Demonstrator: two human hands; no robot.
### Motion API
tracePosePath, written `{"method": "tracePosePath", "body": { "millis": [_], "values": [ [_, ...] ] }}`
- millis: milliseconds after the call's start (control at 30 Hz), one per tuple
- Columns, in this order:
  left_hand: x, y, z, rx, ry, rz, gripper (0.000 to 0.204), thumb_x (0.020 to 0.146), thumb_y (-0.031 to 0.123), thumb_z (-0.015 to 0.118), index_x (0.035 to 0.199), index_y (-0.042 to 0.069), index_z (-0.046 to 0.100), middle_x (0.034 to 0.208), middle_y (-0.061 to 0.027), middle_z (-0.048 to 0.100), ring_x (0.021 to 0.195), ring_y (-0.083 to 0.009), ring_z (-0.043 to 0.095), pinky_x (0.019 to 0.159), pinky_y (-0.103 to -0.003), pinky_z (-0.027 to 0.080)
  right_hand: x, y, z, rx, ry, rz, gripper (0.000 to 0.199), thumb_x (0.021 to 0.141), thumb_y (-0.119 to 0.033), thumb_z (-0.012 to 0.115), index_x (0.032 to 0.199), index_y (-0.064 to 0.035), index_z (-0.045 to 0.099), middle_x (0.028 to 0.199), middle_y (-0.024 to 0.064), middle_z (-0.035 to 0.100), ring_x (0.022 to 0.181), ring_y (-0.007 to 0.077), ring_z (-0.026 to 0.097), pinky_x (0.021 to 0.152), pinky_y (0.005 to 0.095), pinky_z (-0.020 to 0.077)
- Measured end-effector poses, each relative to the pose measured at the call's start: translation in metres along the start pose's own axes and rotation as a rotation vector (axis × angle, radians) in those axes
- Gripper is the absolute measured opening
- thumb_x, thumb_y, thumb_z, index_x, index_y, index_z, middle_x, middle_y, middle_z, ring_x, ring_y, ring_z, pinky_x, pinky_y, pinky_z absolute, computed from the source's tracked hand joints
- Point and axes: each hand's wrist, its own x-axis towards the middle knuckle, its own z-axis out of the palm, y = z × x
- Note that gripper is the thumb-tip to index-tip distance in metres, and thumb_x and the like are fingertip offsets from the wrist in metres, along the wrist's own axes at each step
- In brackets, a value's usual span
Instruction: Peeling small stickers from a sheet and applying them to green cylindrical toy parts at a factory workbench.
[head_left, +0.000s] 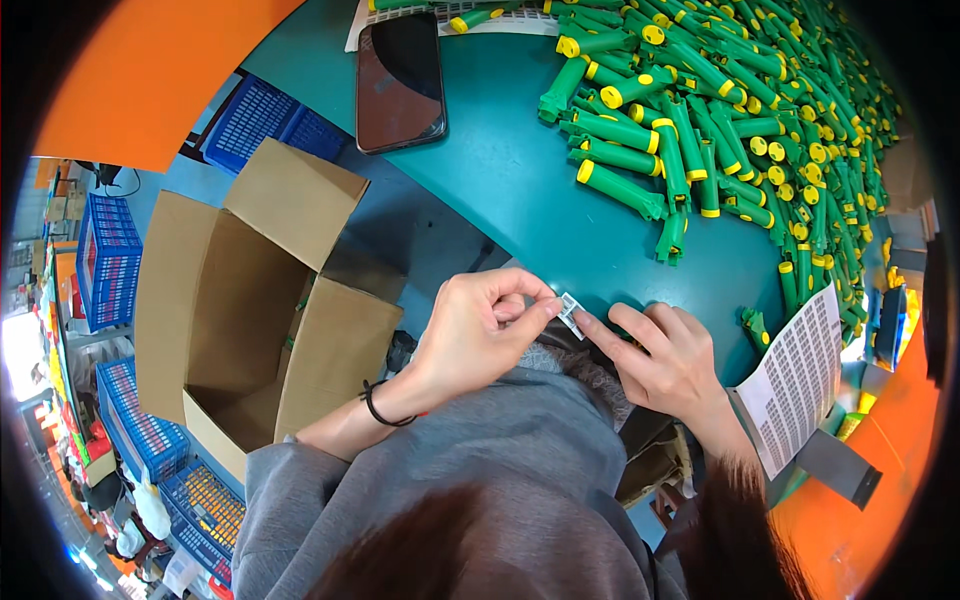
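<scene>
A small pale rectangular piece (pixel 571 314) with dark marks, perhaps a sticker, is held up just over the table's near edge. The thumb and forefinger of my left hand (pixel 478 325) pinch its left end. My right hand (pixel 662 362) meets its lower right end with the forefinger, the other fingers curled and the thumb hidden. Beyond my hands, many green tubes (pixel 620 190) with yellow round ends lie heaped on the green-blue table (pixel 500 150). One more green tube (pixel 755 328) lies near a printed sheet of small labels (pixel 795 385), right of my right hand.
A black phone (pixel 400 85) lies at the table's far left edge, near another printed sheet (pixel 515 20). An open cardboard box (pixel 250 310) stands left of the table, with some green inside. Blue crates (pixel 140 415) line the left side. A dark grey flat bar (pixel 840 468) juts out at right.
</scene>
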Motion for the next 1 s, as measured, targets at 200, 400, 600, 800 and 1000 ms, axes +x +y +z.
{"method": "tracePosePath", "body": {
  "millis": [200, 400, 600, 800, 1000],
  "values": [
    [-0.007, 0.018, -0.012, -0.083, 0.030, 0.082, 0.004, 0.087, 0.004, 0.070, 0.090, 0.002, 0.068, 0.061, 0.0099, 0.041, 0.056, 0.0008, 0.031, 0.049, -0.019, 0.024, 0.000, 0.009, -0.007, 0.306, 0.071, 0.092, 0.052, 0.069, -0.010, 0.065, 0.121, -0.0128, 0.061, 0.098, 0.0051, 0.051, 0.068, 0.0194, 0.049, 0.060, 0.0308, 0.0442],
    [0.010, 0.049, 0.001, -0.074, -0.200, 0.374, 0.061, 0.077, -0.001, 0.075, 0.133, 0.002, 0.049, 0.117, -0.0078, 0.056, 0.100, -0.0133, 0.054, 0.086, -0.026, 0.046, -0.006, 0.023, -0.022, 1.877, 0.407, 0.532, 0.044, 0.087, -0.009, 0.049, 0.129, -0.0083, 0.036, 0.116, 0.0126, 0.046, 0.094, 0.0213, 0.050, 0.086, 0.0334, 0.0414],
    [0.028, 0.053, 0.054, -0.065, -0.071, 0.575, 0.075, 0.075, 0.002, 0.079, 0.138, 0.002, 0.039, 0.124, -0.0131, 0.056, 0.111, -0.0181, 0.057, 0.089, -0.031, 0.049, -0.016, 0.022, -0.018, 2.101, 0.522, 0.641, 0.044, 0.094, -0.007, 0.055, 0.133, -0.0084, 0.034, 0.130, 0.0161, 0.048, 0.118, 0.0280, 0.055, 0.100, 0.0412, 0.0463],
    [0.038, 0.077, 0.053, 0.023, -0.093, 0.548, 0.086, 0.070, 0.006, 0.083, 0.142, 0.007, 0.037, 0.116, -0.0111, 0.062, 0.100, -0.0178, 0.063, 0.083, -0.032, 0.053, -0.018, 0.023, -0.009, 1.225, 0.390, 0.630, 0.075, 0.074, 0.011, 0.075, 0.135, -0.0045, 0.034, 0.139, 0.0170, 0.046, 0.120, 0.0252, 0.056, 0.089, 0.0365, 0.0566],
    [0.042, 0.084, 0.056, 0.110, -0.089, 0.496, 0.081, 0.072, 0.001, 0.080, 0.141, 0.009, 0.039, 0.112, -0.0111, 0.066, 0.089, -0.0144, 0.067, 0.079, -0.028, 0.056, -0.013, 0.013, -0.013, 1.109, 0.467, 0.616, 0.075, 0.076, 0.009, 0.074, 0.138, -0.0047, 0.032, 0.138, 0.0152, 0.047, 0.118, 0.0249, 0.058, 0.095, 0.0369, 0.0528]
  ]
}}
